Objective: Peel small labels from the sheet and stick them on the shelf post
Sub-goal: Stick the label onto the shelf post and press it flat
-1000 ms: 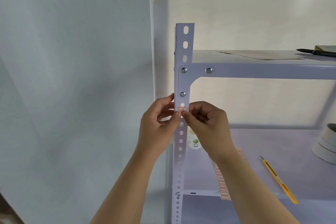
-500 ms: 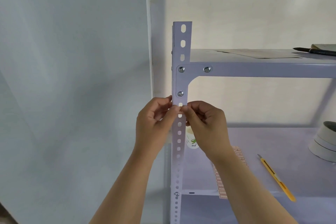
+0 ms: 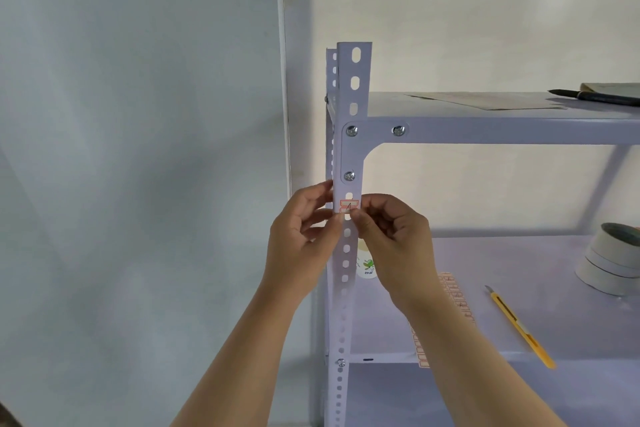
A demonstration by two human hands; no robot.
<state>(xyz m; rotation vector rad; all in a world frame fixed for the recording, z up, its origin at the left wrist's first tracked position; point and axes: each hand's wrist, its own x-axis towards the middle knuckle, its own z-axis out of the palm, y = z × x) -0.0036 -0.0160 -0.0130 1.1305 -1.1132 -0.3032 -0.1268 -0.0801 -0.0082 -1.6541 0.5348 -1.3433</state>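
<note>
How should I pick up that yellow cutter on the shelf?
Judging by its pose, grip the yellow cutter around the middle of its handle, coming down from above with fingers on its two long sides. It lies flat on the shelf with bare space around it; its blade tip points away, so stay behind it.

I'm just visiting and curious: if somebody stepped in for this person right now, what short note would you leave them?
Left hand: fingertips at the post's left edge, thumb just below the label; nothing held.
Right hand: fingertips at the post's right edge beside the label; whether it holds anything cannot be told.
Things: the red-bordered label sits on the post's front, just under the lower bolt. The label sheet lies on the lower shelf, partly behind the right arm, overhanging the front edge.
Done: this label is on the post.
Left: press it flat, then peel more from the sheet and stick them.
</note>
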